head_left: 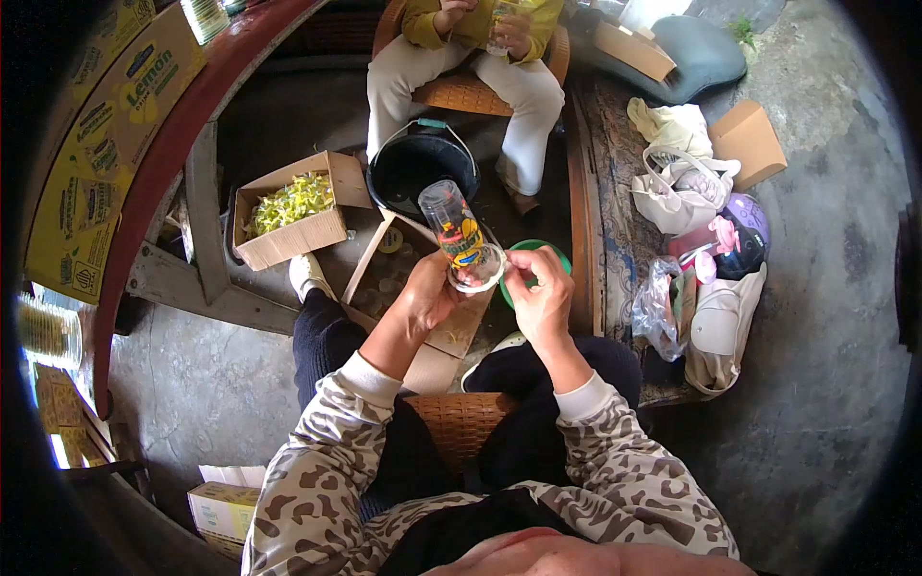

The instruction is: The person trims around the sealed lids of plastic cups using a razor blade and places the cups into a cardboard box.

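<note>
A clear plastic cup (444, 213) with a colourful yellow, red and black print is tilted in front of me, its round rim toward me. My left hand (429, 293) is closed around the cup near its rim end. At the right side of the rim, my right hand (540, 291) pinches thumb and fingers together; whatever lies between them is too small to make out. Below the hands stands an open cardboard box (459, 338) with round clear items inside. Part of a green tub (565, 252) shows behind my right hand.
A black bucket (423, 173) stands ahead, before a seated person (471, 58) holding a cup. To the left, a cardboard box (288, 252) holds yellow-green strips. Lemon drink cartons (106, 144) line the left edge. Bags (677, 197) and a purple helmet (747, 223) lie at right.
</note>
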`<control>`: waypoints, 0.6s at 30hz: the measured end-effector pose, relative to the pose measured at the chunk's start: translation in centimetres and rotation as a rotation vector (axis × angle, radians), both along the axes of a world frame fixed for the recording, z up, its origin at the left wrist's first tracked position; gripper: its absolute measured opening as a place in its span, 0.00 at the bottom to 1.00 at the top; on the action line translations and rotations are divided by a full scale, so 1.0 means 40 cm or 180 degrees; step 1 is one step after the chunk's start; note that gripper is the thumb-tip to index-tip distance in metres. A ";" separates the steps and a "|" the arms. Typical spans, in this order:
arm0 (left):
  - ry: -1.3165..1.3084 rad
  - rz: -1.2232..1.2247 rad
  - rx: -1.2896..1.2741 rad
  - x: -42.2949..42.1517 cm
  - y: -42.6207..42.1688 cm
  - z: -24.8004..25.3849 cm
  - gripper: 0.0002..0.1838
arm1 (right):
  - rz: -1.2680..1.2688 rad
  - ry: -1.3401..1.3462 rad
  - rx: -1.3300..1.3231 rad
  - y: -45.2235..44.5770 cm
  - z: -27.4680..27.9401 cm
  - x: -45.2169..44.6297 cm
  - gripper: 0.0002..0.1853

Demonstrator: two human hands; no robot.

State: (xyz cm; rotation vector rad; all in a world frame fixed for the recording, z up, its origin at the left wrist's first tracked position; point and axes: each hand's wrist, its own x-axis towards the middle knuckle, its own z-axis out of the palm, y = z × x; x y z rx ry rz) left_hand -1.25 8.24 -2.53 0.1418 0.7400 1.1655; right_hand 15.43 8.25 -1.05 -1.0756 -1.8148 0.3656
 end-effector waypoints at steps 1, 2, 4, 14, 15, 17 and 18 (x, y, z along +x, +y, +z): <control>0.0063 -0.0071 0.0183 -0.004 0.001 -0.023 0.15 | -0.0018 0.0153 -0.0097 0.000 0.002 -0.001 0.11; 0.0128 -0.0137 0.0365 -0.008 0.002 -0.039 0.17 | -0.0030 0.0309 -0.0195 -0.001 0.002 -0.002 0.10; 0.0100 -0.0026 0.0266 -0.009 0.002 -0.014 0.15 | -0.0055 0.0409 -0.0246 0.003 -0.001 0.000 0.10; 0.0293 0.0034 0.0509 -0.013 -0.003 0.002 0.14 | 0.0151 0.0597 -0.0990 0.020 -0.022 0.024 0.08; 0.0294 0.0030 0.0510 -0.014 -0.002 -0.004 0.14 | 0.0298 0.0616 -0.1048 0.019 -0.021 0.024 0.06; 0.0457 -0.0067 0.0653 -0.019 0.001 -0.020 0.16 | 0.0330 0.0762 -0.1158 0.023 -0.033 0.026 0.05; 0.0459 -0.0069 0.0654 -0.020 0.003 -0.031 0.16 | 0.0367 0.0906 -0.1266 0.025 -0.039 0.027 0.04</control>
